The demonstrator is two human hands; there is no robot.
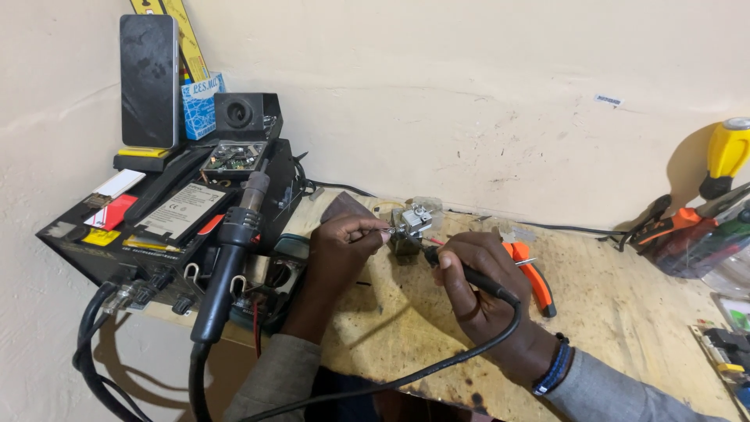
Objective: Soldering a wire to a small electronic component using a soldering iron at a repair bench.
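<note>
My right hand grips a black soldering iron like a pen, its cable trailing down toward me. The iron's tip points up-left at a small metal component standing on the wooden bench. My left hand pinches a thin wire or strand of solder and holds its end against the same component. Both hands meet at the component, near the back middle of the bench.
A black rework station with a hot-air handle resting on it sits at the left. Orange-handled cutters lie beside my right hand. More orange and yellow hand tools lie at the right by the wall. The bench is bare plywood.
</note>
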